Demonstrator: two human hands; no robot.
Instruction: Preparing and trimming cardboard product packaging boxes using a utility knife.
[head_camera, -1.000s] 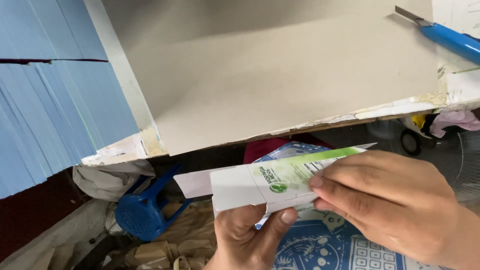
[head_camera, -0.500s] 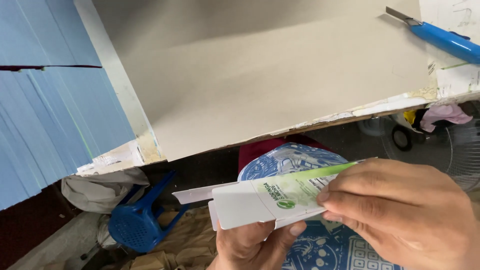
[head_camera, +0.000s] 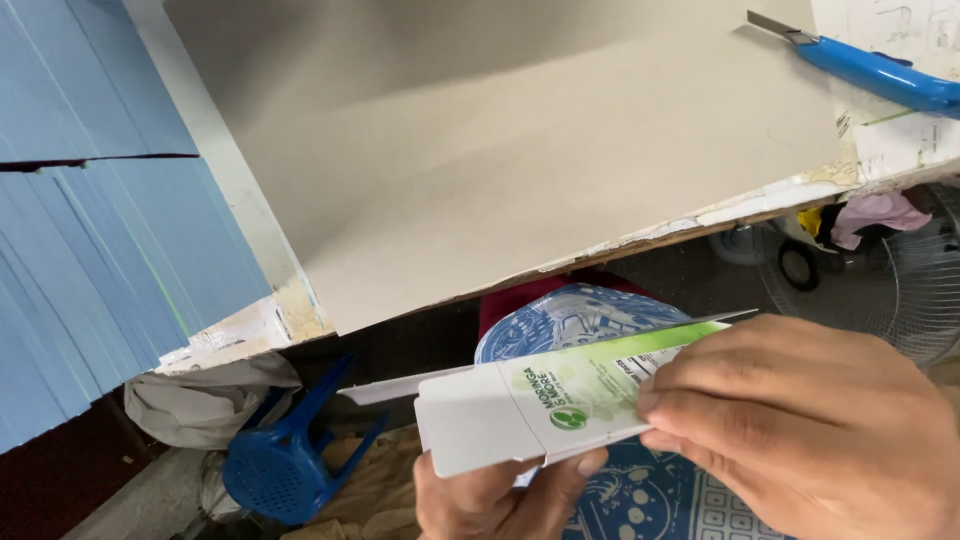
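Note:
Both my hands hold a flat, unfolded white carton blank with a green printed panel (head_camera: 545, 405), below the table's front edge. My left hand (head_camera: 500, 495) grips it from underneath, thumb pressed on its lower edge. My right hand (head_camera: 800, 420) pinches its right end, fingers lying over the printed face. The carton is tilted, its right end higher. A large grey cardboard sheet (head_camera: 520, 150) lies on the worktable above.
A blue utility knife (head_camera: 870, 70) lies at the table's far right. Stacks of blue sheets (head_camera: 90, 200) fill the left. Under the table are a blue plastic stool (head_camera: 285, 460), a crumpled cloth, a fan grille (head_camera: 890, 280) and blue patterned fabric on my lap (head_camera: 640, 500).
The carton and both hands have shifted slightly right and down in view. My right hand has slid further over the printed panel.

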